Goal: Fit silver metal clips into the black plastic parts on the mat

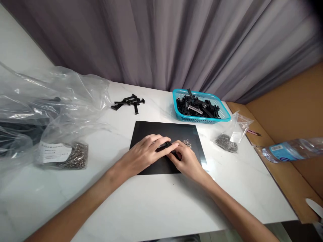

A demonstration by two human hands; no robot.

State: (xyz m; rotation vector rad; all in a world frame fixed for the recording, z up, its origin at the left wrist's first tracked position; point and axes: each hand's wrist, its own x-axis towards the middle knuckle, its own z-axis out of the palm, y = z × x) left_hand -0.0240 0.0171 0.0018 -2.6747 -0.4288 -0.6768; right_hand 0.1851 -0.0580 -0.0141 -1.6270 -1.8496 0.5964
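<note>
Both my hands meet over a black mat [166, 166] and grip one black plastic part [165, 146] between them. My left hand [143, 153] closes on its left end, fingers curled over the top. On the other end, my right hand [186, 159] pinches it, the fingertips of both hands almost touching. Much of the part is covered by fingers, so its full shape is hidden. Just behind my right hand lies a small heap of shiny metal pieces [187, 143]. A few more metal bits show by my left fingers.
A blue basket [202, 120] of black parts stands at the back right. Several black parts [130, 102] lie back left. Bags of metal pieces sit left [78, 156] and right [227, 143]. Clear plastic sheeting [75, 90] covers the left; a bottle [290, 151] lies on cardboard [285, 90].
</note>
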